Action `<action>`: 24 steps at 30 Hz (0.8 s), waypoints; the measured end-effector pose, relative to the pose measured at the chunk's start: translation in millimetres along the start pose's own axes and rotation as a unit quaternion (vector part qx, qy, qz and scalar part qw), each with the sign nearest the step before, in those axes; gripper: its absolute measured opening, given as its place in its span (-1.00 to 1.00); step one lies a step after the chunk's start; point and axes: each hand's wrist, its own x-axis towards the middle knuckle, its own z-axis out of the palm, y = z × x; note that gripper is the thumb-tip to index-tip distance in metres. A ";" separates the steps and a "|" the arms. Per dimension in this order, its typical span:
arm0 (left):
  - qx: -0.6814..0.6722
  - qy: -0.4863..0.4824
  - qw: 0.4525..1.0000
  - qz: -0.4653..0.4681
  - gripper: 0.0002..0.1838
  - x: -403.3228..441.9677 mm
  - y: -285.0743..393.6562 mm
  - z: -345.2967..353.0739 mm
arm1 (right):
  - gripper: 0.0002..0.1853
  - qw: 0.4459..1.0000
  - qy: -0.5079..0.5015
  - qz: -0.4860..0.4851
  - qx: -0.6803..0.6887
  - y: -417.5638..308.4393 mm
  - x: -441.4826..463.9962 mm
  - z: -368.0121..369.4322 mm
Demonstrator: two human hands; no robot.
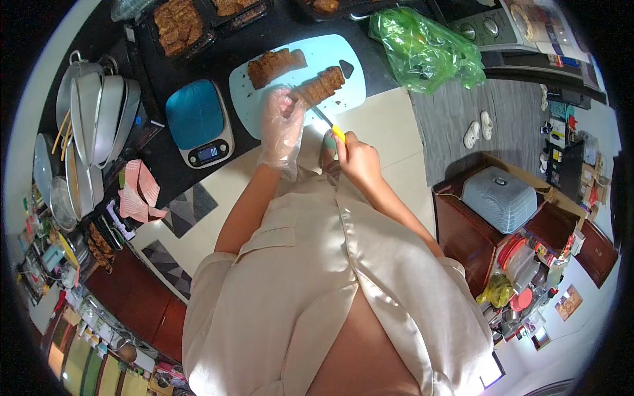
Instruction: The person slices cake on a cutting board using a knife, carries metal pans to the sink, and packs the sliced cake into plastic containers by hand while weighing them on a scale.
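On a light blue cutting board (pixel 244 109) lie two rows of brown sliced food, one at the upper left (pixel 274 68) and one at the right (pixel 321 86). My left hand (pixel 282 122), in a clear plastic glove, touches the left end of the right-hand row with its fingers pressed together. My bare right hand (pixel 358 157) grips the yellow handle of a knife (pixel 338 132). The knife's blade reaches up and left to the same end of that row, beside my left fingertips. Small dark crumbs are scattered on the board.
A kitchen scale (pixel 196 119) stands left of the board. Black trays of brown food (pixel 177 26) are behind it. A green plastic bag (pixel 426 49) lies at the right. Metal pans (pixel 99 119) and a pink cloth (pixel 140 191) are at the far left.
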 end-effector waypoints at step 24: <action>-0.005 -0.032 0.995 -0.093 -0.76 9.6 19.9 -0.4 | -0.69 1.000 0.001 0.004 -0.003 -13.4 17.2 11.5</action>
